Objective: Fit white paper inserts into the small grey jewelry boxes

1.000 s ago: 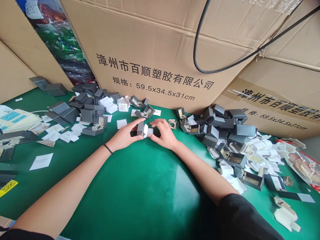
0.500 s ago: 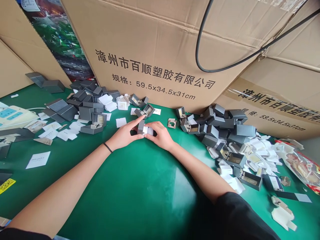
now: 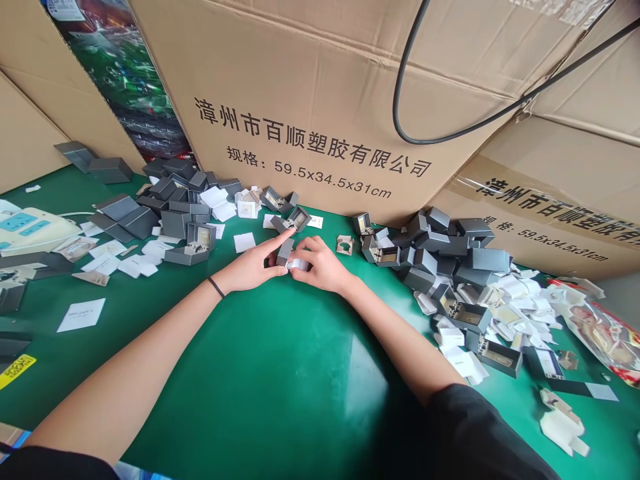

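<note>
A small dark grey jewellery-type box (image 3: 284,253) stands on the green tabletop between my hands. My left hand (image 3: 250,268) is closed on its left side, thumb at the front and index finger stretched along the back. The bent fingers of my right hand (image 3: 325,267) grip a white paper-like insert (image 3: 299,264) at the box's right side. My fingers hide part of the insert, so I cannot tell how far it sits inside. Just beyond the left fingertips lies another grey box (image 3: 299,219), its lid up.
Grey boxes (image 3: 175,190) and white cards (image 3: 105,262) are heaped at the left, near a power strip (image 3: 37,230). More boxes (image 3: 437,243) and paper pieces (image 3: 520,303) pile up at the right. Large cartons (image 3: 310,87) wall off the back; a black cable (image 3: 400,100) hangs there.
My right fingers have curled further over the white insert, and the grey box has tilted slightly. My left hand keeps its hold. The whole view has shifted a little.
</note>
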